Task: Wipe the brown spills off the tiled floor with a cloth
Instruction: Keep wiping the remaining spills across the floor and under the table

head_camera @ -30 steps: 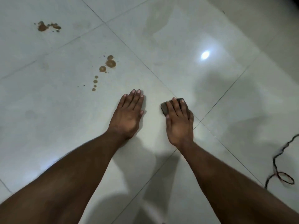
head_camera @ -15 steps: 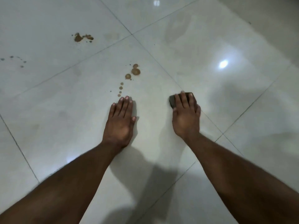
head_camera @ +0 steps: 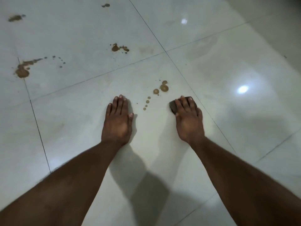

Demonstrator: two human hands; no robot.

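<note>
My right hand [head_camera: 189, 119] presses flat on a small dark cloth [head_camera: 173, 107], which shows only at its left edge and under the fingertips. My left hand [head_camera: 118, 121] lies flat on the white tiled floor [head_camera: 73, 128], fingers together, holding nothing. Between the two hands, just ahead of the fingertips, runs a trail of brown drops [head_camera: 160, 90]. More brown spills lie farther off: a splat [head_camera: 119, 48] ahead, a large smear [head_camera: 23, 70] at the far left, a patch [head_camera: 15, 18] at top left and a small spot [head_camera: 105, 5] at the top edge.
Dark grout lines [head_camera: 39, 132] cross the glossy tiles. Bright lamp reflections [head_camera: 242, 89] shine on the floor to the right. Faint wet-looking streaks [head_camera: 205, 46] mark the tiles ahead on the right. My arms cast shadows on the floor below the hands.
The view has shifted left and forward, so more spills show at the left. Both hands stay flat on the floor; the drop trail now sits between them instead of ahead of the left hand.
</note>
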